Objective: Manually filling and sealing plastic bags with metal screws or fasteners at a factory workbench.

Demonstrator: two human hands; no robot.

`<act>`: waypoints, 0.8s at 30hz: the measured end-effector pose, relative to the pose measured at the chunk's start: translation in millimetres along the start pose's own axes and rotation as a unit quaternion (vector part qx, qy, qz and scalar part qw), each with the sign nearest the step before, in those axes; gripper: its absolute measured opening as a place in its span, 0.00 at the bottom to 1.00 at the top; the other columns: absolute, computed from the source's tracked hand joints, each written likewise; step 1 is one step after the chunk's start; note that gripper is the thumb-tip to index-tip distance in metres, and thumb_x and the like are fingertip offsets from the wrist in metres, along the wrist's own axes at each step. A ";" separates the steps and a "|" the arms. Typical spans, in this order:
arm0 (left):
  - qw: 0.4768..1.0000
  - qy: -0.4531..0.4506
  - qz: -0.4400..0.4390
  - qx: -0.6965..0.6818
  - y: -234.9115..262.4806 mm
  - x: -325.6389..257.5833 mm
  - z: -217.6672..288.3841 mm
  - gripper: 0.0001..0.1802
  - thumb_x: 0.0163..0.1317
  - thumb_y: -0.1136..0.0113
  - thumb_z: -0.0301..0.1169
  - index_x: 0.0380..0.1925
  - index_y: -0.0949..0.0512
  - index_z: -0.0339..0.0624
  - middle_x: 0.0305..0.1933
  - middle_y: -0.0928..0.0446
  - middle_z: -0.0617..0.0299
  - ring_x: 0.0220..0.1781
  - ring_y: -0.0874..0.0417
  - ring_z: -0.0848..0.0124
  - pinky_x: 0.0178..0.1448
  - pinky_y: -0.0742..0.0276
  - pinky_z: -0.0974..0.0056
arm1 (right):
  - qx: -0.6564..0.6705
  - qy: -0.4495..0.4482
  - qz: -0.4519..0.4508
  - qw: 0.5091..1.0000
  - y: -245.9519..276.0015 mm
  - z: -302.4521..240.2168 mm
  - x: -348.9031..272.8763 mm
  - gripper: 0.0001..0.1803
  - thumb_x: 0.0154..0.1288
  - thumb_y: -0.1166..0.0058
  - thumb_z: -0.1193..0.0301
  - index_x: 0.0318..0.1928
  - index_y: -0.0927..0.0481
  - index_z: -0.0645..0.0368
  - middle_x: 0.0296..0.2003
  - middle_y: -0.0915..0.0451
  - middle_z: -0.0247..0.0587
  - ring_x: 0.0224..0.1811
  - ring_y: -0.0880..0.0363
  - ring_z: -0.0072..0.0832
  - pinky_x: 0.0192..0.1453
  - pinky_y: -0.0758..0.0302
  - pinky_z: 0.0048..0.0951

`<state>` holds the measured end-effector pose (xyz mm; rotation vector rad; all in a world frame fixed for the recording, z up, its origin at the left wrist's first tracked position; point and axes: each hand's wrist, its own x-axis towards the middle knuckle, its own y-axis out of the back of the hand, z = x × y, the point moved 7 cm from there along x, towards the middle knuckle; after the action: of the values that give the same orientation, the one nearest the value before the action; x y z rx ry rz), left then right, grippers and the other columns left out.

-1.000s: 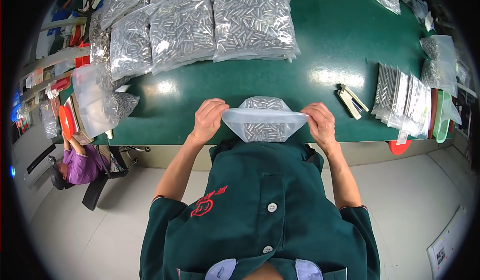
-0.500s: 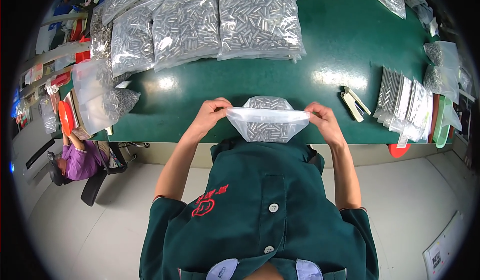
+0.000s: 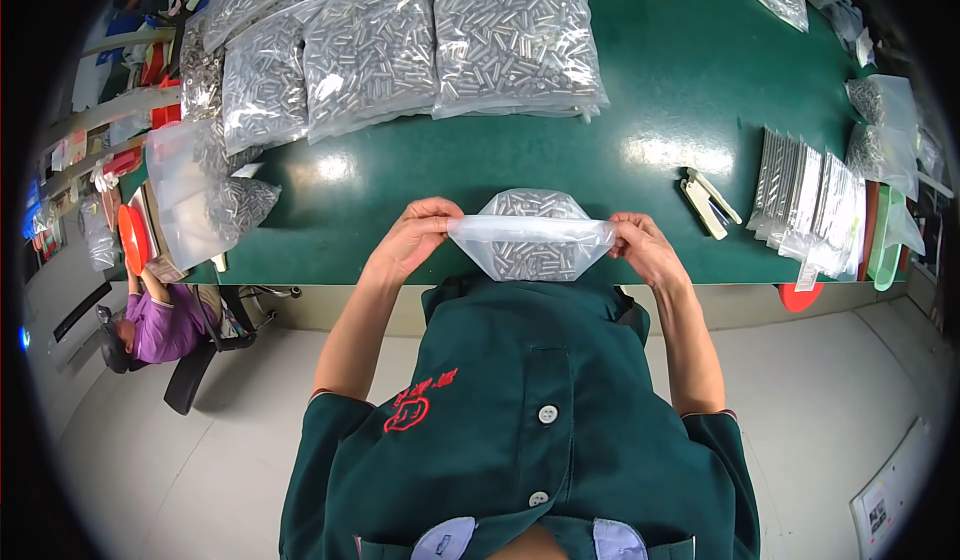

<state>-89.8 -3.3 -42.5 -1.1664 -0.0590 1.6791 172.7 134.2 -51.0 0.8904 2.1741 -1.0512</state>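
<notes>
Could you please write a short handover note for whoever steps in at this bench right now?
Left hand: pinches the left end of the folded top of a small clear plastic bag of short metal pins.
Right hand: pinches the right end.
The bag is held at the near edge of the green table.
Done: bag is filled and its top folded over; large filled bags of pins lie at the far side.
Left: the fold looks unfastened; a cream stapler lies right of the bag.

A green worktable [image 3: 660, 90] carries large clear bags of small metal pins [image 3: 400, 45] along its far edge, a stapler [image 3: 708, 202] and a row of flat packets [image 3: 805, 205] at right, with more filled bags [image 3: 215, 195] at left.
</notes>
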 end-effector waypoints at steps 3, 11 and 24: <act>0.999 -0.018 0.019 0.044 3.5 -1.8 7.3 0.08 0.51 0.45 0.19 0.31 0.20 0.36 0.32 0.22 0.60 0.37 0.23 0.72 0.46 0.29 0.68 | -0.093 0.089 0.040 0.991 -5.2 -18.8 -4.9 0.08 0.56 0.53 0.75 0.21 0.28 0.60 0.17 0.31 0.30 0.20 0.35 0.18 0.27 0.37 0.20; 0.990 -0.004 0.032 0.135 -7.5 -7.5 22.3 0.06 0.54 0.44 0.20 0.32 0.21 0.35 0.31 0.23 0.62 0.37 0.23 0.73 0.45 0.30 0.69 | -0.057 -0.032 0.011 0.998 -7.9 -24.0 -12.3 0.09 0.58 0.50 0.71 0.22 0.26 0.60 0.16 0.30 0.29 0.20 0.36 0.16 0.26 0.39 0.19; 0.928 -0.006 -0.006 0.372 -17.9 -1.0 31.7 0.08 0.57 0.39 0.25 0.36 0.20 0.33 0.29 0.23 0.66 0.32 0.25 0.81 0.38 0.29 0.74 | -0.279 0.039 0.004 0.960 -14.6 -48.7 -27.2 0.12 0.60 0.44 0.66 0.30 0.21 0.63 0.23 0.26 0.29 0.27 0.33 0.17 0.32 0.37 0.20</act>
<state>-99.6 19.2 -15.5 -0.5716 0.5209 1.4867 169.1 158.7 1.1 0.6788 2.3445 -0.3553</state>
